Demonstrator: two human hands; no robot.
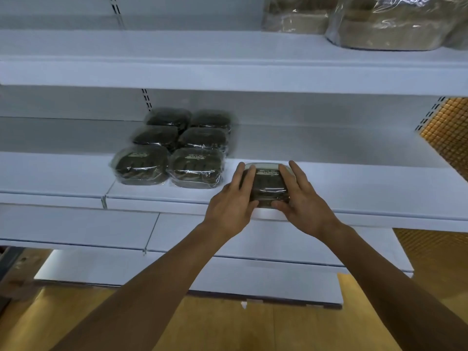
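Left hand (234,198) and right hand (302,198) clasp a film-wrapped dark plastic tray (269,183), fingers (239,173) along its sides, at the front edge of the white metal shelf (354,198); it should slide in square beside six matching trays (195,168).

- A middle shelf (354,178) carries six wrapped packs (177,148), two across and three deep, left of centre.
- Right of them, at the shelf's front edge, one more pack (269,184) sits between the left hand (231,198) and the right hand (304,201).
- On the upper shelf (177,59), wrapped bundles (379,21) lie far right.
- A lower shelf (76,224) juts out below.
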